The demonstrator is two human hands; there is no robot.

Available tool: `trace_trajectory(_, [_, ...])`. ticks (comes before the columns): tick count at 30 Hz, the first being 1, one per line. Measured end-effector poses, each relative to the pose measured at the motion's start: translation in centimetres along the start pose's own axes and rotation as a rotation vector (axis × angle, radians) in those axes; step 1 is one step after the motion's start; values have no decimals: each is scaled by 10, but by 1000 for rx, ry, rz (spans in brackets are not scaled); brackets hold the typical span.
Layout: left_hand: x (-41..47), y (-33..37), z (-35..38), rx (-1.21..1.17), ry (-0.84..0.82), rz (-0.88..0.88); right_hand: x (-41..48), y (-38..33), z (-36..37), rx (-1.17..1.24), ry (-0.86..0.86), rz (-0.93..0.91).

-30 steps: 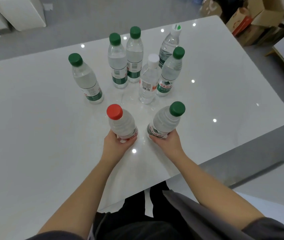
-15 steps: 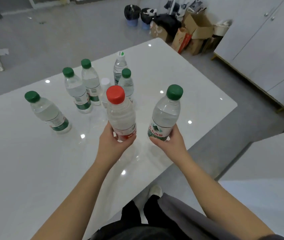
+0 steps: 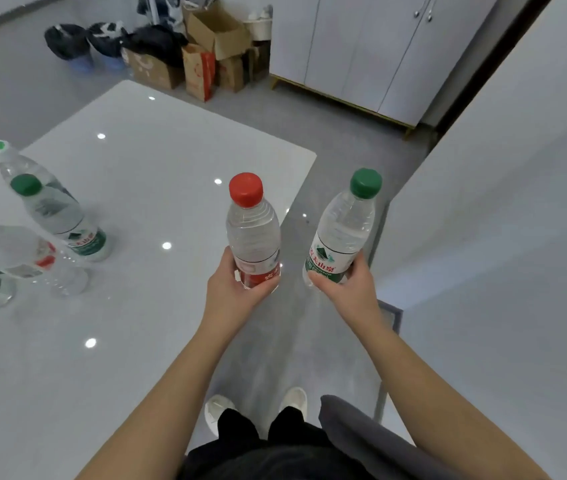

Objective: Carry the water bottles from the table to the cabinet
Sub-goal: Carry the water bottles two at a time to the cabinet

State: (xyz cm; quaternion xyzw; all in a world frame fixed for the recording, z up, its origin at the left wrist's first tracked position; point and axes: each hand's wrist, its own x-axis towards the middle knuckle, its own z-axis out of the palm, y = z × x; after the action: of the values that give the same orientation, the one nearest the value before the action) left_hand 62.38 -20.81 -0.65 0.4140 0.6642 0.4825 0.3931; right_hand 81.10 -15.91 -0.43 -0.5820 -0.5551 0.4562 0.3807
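Carrying: 2 bottles, both lifted clear of the table (image 3: 157, 161), at its near-right edge
Left hand (image 3: 231, 289): fingers wrapped round the base of the red-capped bottle (image 3: 252, 233), upright
Right hand (image 3: 347, 289): fingers wrapped round the label band of the green-capped bottle (image 3: 344, 230), cap tilted slightly right
Key relation: cabinet (image 3: 361, 46) lies ahead and right of both hands, well apart; right hand is nearer
Long axes: near vertical, caps up, suits setting down base first
On table: other bottles (image 3: 57, 216), far left
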Motion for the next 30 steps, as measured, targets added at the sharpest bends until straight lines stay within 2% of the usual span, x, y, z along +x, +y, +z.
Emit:
trace_trajectory(8, [-4,26,90,-1,-122,31,-3,20,-94,-6,158,28])
trace_trajectory(19, [25,85,125,53,-234,179,0,-2,-131,59,327,-12])
trace_trajectory(30, [67,209,120,-30,-323,402,40,-109,-168,142,478,-249])
